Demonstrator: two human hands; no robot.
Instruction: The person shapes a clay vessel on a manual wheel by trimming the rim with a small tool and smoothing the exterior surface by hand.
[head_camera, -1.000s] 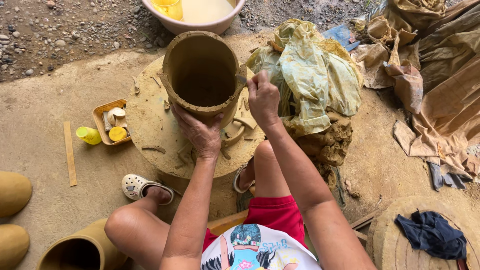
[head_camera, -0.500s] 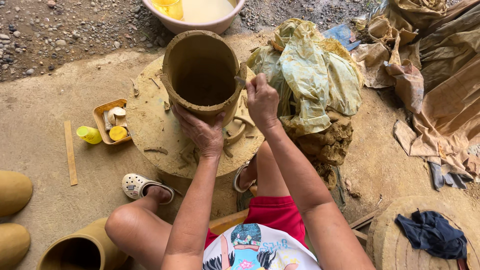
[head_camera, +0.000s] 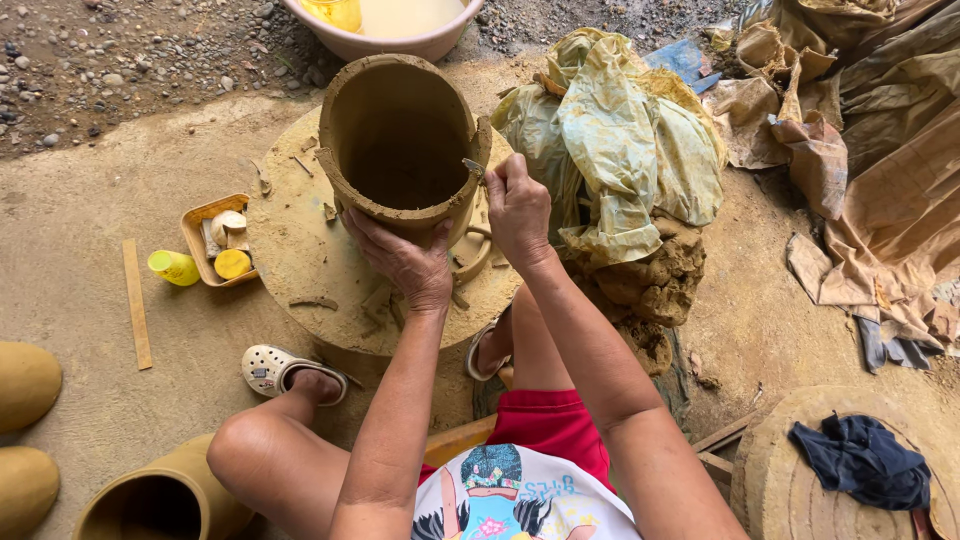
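Standing upright on the round clay-caked wheel (head_camera: 300, 270), the raw clay pot (head_camera: 400, 140) opens straight up, long axis vertical, just ahead of both hands. Left hand (head_camera: 405, 262) spread flat against the near outer wall. Right hand (head_camera: 518, 208) closed around a small metal tool (head_camera: 473, 167), tip at the right rim, equally close. Plastic-covered clay heap (head_camera: 620, 150) lies right; tray of bits (head_camera: 215, 240) left.

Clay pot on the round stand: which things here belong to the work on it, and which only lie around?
In use:
- clay pot
- left hand, pressed on the pot's near wall
- right hand, holding a small tool at the rim
- round stand

Lying about:
- small tray of bits
- yellow cup
- wooden stick
- plastic-covered clay lump
- dark cloth
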